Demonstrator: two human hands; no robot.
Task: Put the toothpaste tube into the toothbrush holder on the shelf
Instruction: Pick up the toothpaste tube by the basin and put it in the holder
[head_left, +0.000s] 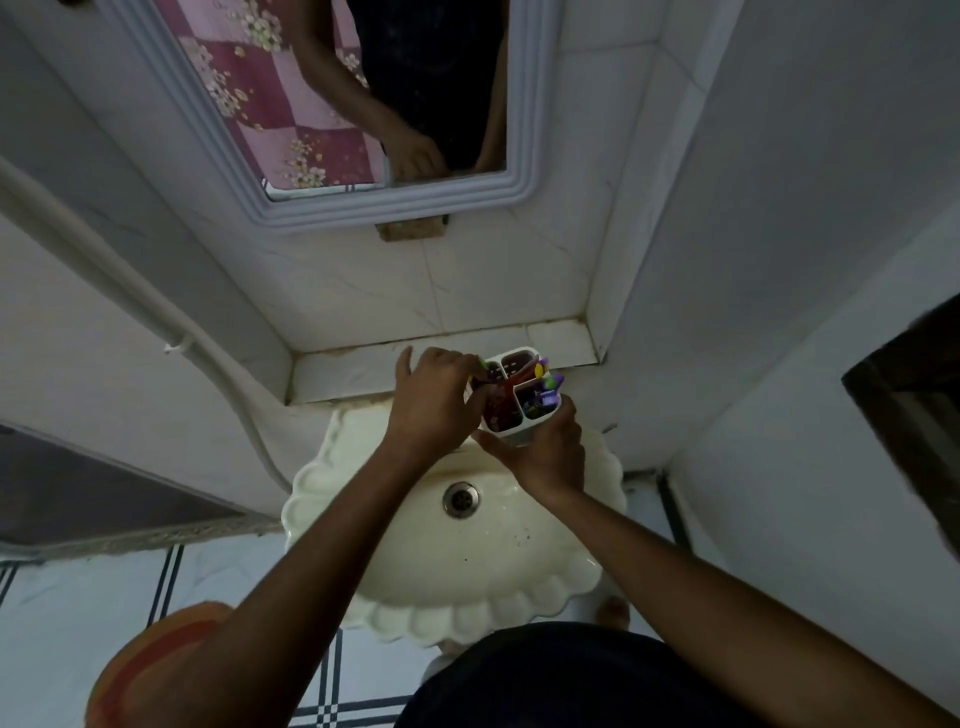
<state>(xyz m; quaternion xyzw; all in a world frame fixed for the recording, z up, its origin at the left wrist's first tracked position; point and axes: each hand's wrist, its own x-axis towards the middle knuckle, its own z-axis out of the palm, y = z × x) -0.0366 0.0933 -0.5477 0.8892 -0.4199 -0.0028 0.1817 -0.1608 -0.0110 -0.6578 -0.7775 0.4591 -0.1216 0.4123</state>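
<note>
The white toothbrush holder (519, 431) has several compartments and sits at the front edge of the tiled shelf (363, 364), above the sink. Purple and yellow brush handles (548, 382) stick out of its right side. My right hand (548, 457) grips the holder from below and the near side. My left hand (434, 402) reaches over the holder's left compartment, fingers pinched on the toothpaste tube (497, 402), reddish with a green tip near my fingertips. My fingers hide most of the tube. Whether the holder rests on the shelf or is lifted, I cannot tell.
A cream scalloped sink (467, 551) with a metal drain (461, 499) lies right below my hands. A white-framed mirror (332, 202) hangs above the shelf. Tiled walls close in left and right. A white pipe (156, 312) runs down the left wall. An orange object (156, 670) stands on the floor.
</note>
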